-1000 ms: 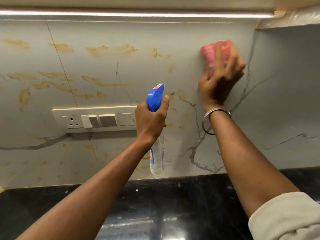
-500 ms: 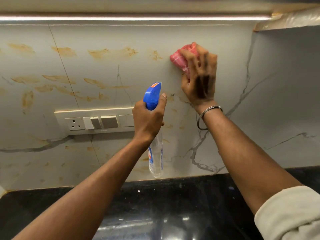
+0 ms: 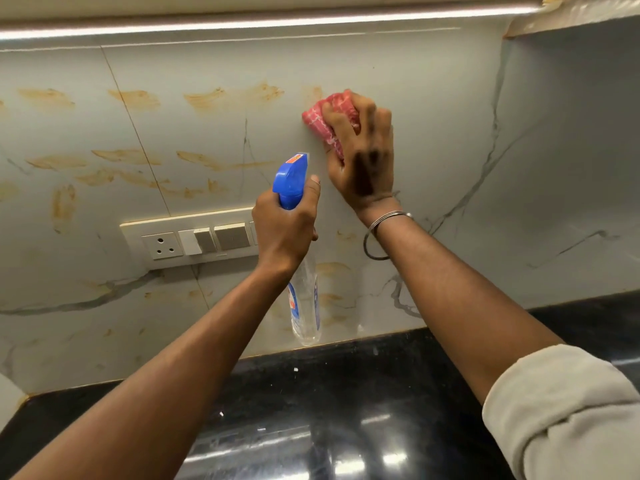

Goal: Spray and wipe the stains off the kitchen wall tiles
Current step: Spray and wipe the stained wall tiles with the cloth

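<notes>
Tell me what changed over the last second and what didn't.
The right hand, pressing the pink cloth to the wall tiles, swept left toward the stains. Nothing was picked up or let go. The left hand still grips the spray bottle by the switch panel; the stains left of the cloth remain.

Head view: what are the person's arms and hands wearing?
No gloves; forearms bare. Right arm: thin silver bangle at the wrist, cream sleeve rolled up near the elbow. Left arm: no sleeve or bangle in view.
</notes>
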